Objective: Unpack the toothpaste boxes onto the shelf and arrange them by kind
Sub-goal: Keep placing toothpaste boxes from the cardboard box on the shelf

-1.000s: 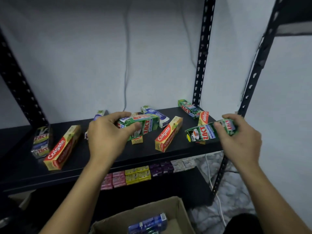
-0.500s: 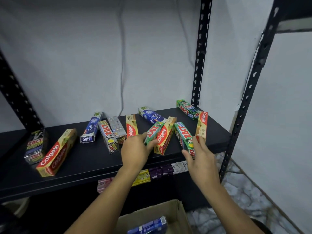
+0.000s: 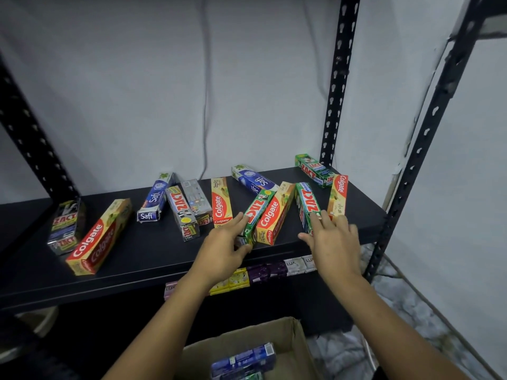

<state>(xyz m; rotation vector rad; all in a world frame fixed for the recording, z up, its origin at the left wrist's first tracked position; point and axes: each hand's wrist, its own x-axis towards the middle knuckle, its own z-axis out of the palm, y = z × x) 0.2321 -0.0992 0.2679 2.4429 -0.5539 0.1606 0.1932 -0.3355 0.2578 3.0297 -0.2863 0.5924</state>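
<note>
Several toothpaste boxes lie scattered on the black shelf [image 3: 137, 250]: red-and-yellow Colgate, green and black Zact, blue Safi. My left hand [image 3: 223, 246] grips the near end of a green Zact box [image 3: 258, 207] that leans against a Colgate box [image 3: 274, 213]. My right hand [image 3: 333, 239] rests with spread fingers on the near end of another green Zact box [image 3: 307, 202], beside a Colgate box [image 3: 338, 194]. A large Colgate box [image 3: 100, 235] and a black Zact box [image 3: 65, 224] lie at the left.
A cardboard carton [image 3: 288, 333] on the floor below holds blue boxes [image 3: 244, 357]. Small soap packs [image 3: 274, 270] line the lower shelf. Black perforated uprights [image 3: 338, 78] stand at the back right and at the front right [image 3: 419, 149]. A grey wall lies behind.
Both hands brought their green Zact boxes down onto the shelf among the others. The left hand stays closed on its box; the right hand has flattened over its box.
</note>
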